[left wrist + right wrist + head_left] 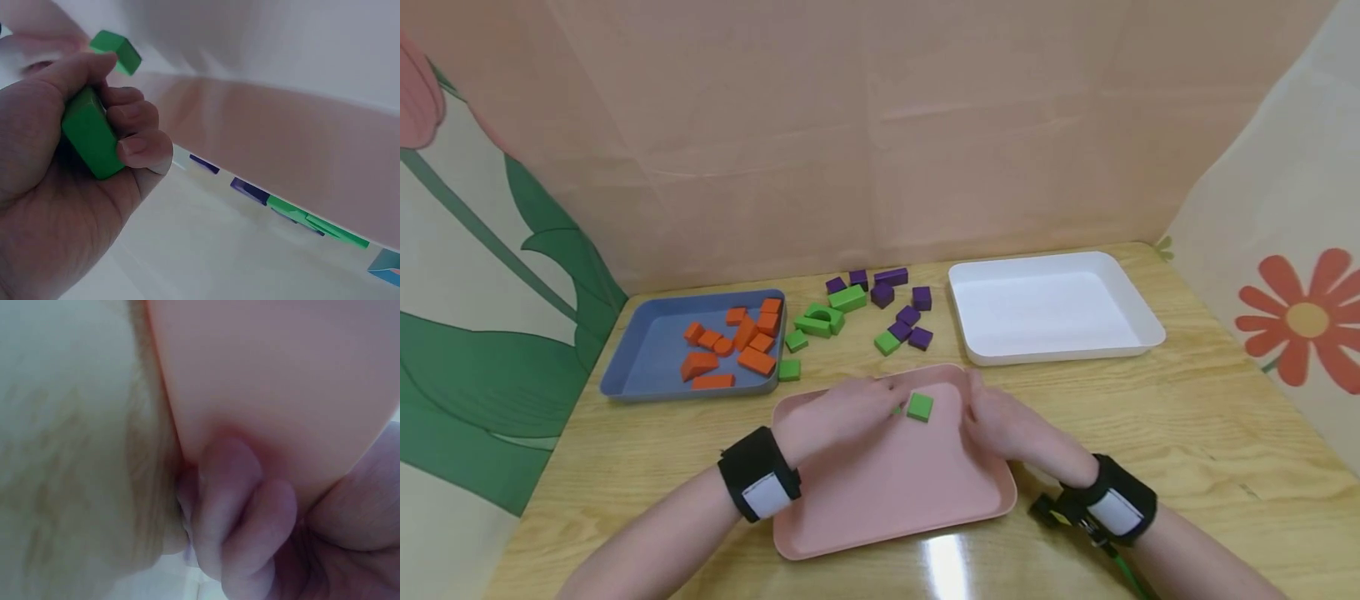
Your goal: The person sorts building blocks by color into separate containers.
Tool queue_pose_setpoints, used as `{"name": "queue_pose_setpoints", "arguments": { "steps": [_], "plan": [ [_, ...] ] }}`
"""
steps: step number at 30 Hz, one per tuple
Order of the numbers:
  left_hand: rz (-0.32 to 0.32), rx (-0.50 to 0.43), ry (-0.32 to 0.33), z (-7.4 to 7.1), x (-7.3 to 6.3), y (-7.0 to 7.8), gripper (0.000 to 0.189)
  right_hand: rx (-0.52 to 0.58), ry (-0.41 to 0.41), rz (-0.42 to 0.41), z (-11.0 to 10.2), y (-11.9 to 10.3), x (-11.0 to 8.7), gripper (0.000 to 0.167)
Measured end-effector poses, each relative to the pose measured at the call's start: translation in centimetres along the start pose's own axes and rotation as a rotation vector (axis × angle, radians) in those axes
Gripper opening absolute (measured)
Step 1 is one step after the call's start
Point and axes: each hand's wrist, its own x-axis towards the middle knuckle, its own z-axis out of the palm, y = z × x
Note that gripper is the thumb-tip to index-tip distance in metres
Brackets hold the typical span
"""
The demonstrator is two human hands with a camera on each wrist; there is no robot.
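Observation:
My left hand (848,414) is over the pink tray (895,496), its fingers curled round a green block (94,139) that shows in the left wrist view. In the head view the hand hides most of that block. Another green block (920,407) lies in the tray, just right of the left fingertips. At the tray's right side, my right hand (1011,427) grips the rim. The right wrist view shows its fingers (226,481) pressed against the outside of the tray wall, with the thumb at the edge.
A blue tray (643,354) with several orange blocks stands at the left. Several purple blocks (921,297) and green blocks (847,298) lie loose behind the pink tray. A white tray (1052,312) stands at the back right. A cable (1129,573) hangs from the right wrist strap.

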Motion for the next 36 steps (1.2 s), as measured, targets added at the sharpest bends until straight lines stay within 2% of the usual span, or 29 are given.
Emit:
{"name": "queue_pose_setpoints", "arguments": {
  "steps": [2, 4, 9, 12, 15, 16, 20, 22, 23, 25, 28, 30, 36],
  "plan": [
    [-0.040, -0.124, 0.015, 0.2, 0.1, 0.2, 0.056, -0.016, 0.007, -0.011, 0.0, 0.1, 0.0, 0.049],
    [-0.053, -0.124, 0.032, 0.4, 0.3, 0.3, 0.061, -0.024, 0.011, -0.011, 0.0, 0.1, 0.0, 0.048],
    [-0.045, -0.037, 0.049, 1.0, 1.0, 0.3, 0.068, -0.010, 0.005, 0.007, 0.1, 0.1, 0.0, 0.045],
    [-0.018, 0.059, 0.051, 1.2, 1.4, 0.1, 0.064, -0.012, 0.006, 0.004, 0.1, 0.1, 0.0, 0.045],
    [0.055, 0.191, 0.060, 1.3, 1.7, 0.0, 0.052, -0.029, 0.013, -0.009, 0.1, 0.2, 0.0, 0.047],
    [0.061, 0.202, 0.073, 1.4, 1.8, 0.0, 0.050, -0.038, 0.018, -0.016, 0.1, 0.2, 0.0, 0.047],
    [0.204, 0.442, 0.111, 1.5, 2.3, 0.0, 0.029, -0.060, 0.032, -0.043, 0.1, 0.2, 0.0, 0.046],
    [0.254, 0.516, 0.149, 1.6, 2.5, 0.0, 0.032, -0.052, 0.031, -0.043, 0.1, 0.2, 0.0, 0.045],
    [0.301, 0.592, 0.183, 1.5, 2.6, 0.1, 0.034, -0.043, 0.027, -0.042, 0.1, 0.2, 0.0, 0.045],
    [0.311, 0.615, 0.260, 1.3, 2.8, 0.4, 0.046, -0.048, 0.038, -0.056, 0.0, 0.2, 0.0, 0.045],
    [0.284, 0.638, 0.373, 0.8, 3.0, 0.8, 0.057, -0.052, 0.055, -0.065, 0.0, 0.2, 0.0, 0.046],
    [0.237, 0.641, 0.411, 0.3, 3.1, 0.9, 0.062, -0.063, 0.064, -0.075, 0.0, 0.2, 0.1, 0.046],
    [0.126, 0.602, 0.396, -0.4, 3.1, 0.4, 0.072, -0.051, 0.033, -0.047, 0.0, 0.2, 0.2, 0.047]
  ]
}}
